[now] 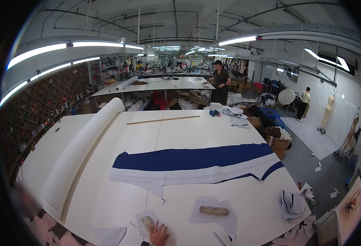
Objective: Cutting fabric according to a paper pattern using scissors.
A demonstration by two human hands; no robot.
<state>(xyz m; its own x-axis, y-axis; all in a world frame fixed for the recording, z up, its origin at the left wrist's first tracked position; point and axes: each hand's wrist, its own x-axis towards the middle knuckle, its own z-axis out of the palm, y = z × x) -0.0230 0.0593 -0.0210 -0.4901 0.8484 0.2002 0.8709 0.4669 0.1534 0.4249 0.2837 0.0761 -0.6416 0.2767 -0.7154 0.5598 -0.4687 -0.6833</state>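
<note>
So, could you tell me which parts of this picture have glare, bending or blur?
Head view: the ceiling tube lights burn out to white, with bluish fringing far left; head view: the white cutting table bows at its edges, a fisheye effect; head view: a dark smudge near the left rim is blurred beyond recognition, while the left hand and navy fabric look fairly clear.

Garment workshop: white table (106,197), navy fabric (188,159), 2 dress forms (328,110).
</note>
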